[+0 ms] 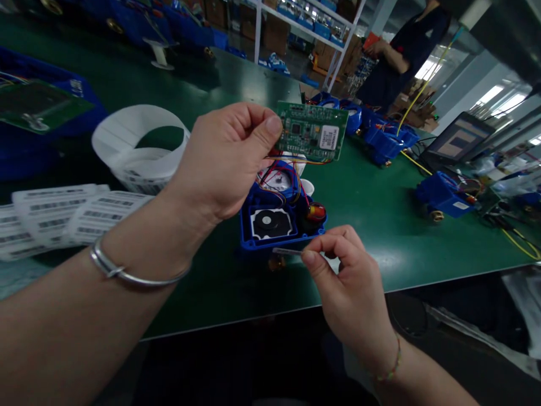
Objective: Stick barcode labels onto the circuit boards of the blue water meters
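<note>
Circuit board (311, 131) (it bears 1 white label (329, 137)) is held up above the open blue housing (262, 245), its left edge pinched between the thumb and fingers of the left hand (228, 155). The right hand (353, 285) pinches a thin strip (287, 251) by 1 end, near the housing's front edge.

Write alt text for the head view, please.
The left hand holds a green circuit board near an open blue housing on a green table, while the right hand pinches a thin strip; barcode labels lie at left.
</note>
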`<state>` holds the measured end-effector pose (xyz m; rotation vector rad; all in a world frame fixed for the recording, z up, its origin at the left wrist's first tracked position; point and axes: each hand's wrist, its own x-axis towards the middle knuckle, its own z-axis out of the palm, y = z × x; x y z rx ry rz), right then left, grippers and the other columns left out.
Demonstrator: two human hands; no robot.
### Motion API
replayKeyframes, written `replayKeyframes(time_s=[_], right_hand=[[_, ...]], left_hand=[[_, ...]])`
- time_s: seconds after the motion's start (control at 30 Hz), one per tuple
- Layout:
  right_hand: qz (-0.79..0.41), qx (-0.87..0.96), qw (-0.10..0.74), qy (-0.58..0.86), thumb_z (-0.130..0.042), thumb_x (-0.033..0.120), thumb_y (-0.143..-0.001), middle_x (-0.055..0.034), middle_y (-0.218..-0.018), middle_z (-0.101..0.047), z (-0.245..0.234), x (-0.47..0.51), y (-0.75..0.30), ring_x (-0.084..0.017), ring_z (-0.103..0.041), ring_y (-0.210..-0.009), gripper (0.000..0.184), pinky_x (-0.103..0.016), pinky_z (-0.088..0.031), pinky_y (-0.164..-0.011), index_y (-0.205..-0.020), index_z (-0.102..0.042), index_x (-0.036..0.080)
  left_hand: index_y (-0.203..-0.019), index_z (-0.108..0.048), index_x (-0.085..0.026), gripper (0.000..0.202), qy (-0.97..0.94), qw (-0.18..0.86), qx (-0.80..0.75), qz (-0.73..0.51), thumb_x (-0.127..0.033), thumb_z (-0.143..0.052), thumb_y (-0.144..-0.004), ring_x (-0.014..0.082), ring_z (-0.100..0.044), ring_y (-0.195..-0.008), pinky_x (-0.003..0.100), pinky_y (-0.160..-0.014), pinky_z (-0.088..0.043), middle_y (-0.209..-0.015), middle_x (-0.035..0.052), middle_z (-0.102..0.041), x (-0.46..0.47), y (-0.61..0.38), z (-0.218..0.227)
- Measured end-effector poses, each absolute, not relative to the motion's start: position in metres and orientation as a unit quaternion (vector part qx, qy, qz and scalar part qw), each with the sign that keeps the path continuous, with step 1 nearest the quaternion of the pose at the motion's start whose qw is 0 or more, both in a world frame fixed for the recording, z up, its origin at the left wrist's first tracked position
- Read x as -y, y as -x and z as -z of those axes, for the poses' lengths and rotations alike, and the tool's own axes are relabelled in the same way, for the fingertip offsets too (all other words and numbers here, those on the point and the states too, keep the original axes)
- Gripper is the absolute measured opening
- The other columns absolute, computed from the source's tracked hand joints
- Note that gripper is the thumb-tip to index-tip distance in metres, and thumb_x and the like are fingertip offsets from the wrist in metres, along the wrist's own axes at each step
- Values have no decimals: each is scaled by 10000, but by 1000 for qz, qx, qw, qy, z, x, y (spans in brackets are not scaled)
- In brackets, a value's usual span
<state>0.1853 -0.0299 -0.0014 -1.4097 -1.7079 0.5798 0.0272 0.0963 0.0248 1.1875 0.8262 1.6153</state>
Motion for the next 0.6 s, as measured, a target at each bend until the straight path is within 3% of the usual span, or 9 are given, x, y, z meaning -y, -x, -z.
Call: replayKeyframes(time_s=[0.6], right_hand=[[-204,659,446,570,-653,161,-864,-14,-819,-591,8,27,-179,-166,-583,-783,77,-313,-452,-705,-807,-656,213]], left_hand=[[-737,-646,-174,154,-482,466,-334,-663,-104,-628,-873,88,-540,-472,196,-457,-404,-598,-31,-564,-98,-27,-24]])
